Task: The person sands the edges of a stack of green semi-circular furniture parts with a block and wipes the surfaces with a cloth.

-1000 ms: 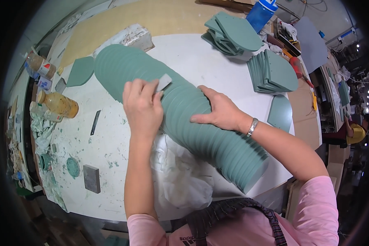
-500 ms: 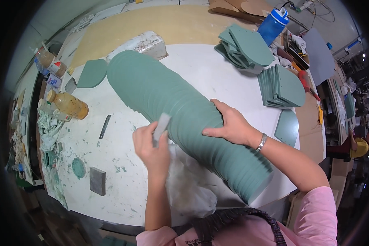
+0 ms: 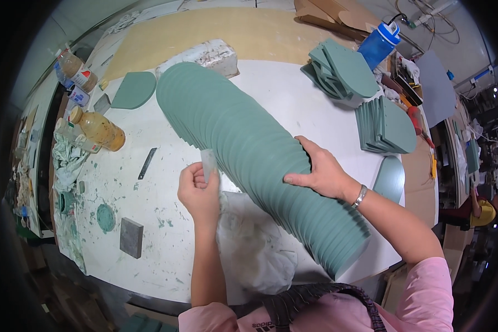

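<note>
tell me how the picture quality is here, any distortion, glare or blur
Head view: strong fisheye, the table edges bow and the corners go black. Lighting is even, with soft shadows under the green stack. No harsh glare on the white top. The left hand and right hand look sharp; things near the rim are squeezed and hard to read.

1. My left hand [image 3: 198,191] is raised over the near middle of the table, fingers curled, thumb and fingertips pinched together.
2. My left forearm runs straight up from the near edge, bare.
3. My right hand [image 3: 322,172] lies palm down, fingers spread leftward.
4. My right forearm slants in from the near right corner.
</note>
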